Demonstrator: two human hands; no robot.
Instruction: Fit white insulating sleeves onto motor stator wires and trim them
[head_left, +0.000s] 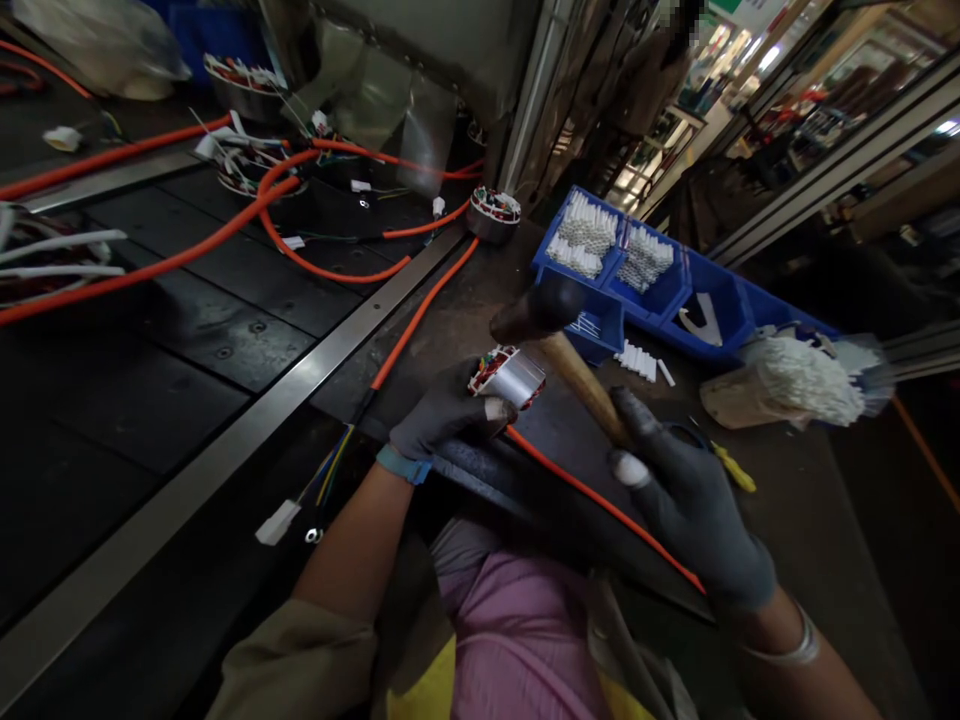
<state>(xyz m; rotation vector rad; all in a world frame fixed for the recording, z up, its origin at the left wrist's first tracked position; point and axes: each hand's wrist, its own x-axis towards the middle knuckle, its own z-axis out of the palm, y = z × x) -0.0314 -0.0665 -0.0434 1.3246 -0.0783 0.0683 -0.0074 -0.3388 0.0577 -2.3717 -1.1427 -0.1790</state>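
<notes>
The right hand [682, 485] grips a hammer [589, 390], which slants forward-left, its striking end near the metal coil [517, 380]; the left hand [454, 415], nearer that coil, clasps it at the bench [810, 510].

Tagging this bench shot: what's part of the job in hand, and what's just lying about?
In the job:
- silver cylinder, held by the left hand
- hammer, held by the right hand

Probably just lying about:
- yellow-handled tool
- loose white tubes
- blue bins
- bag of white pieces
</notes>
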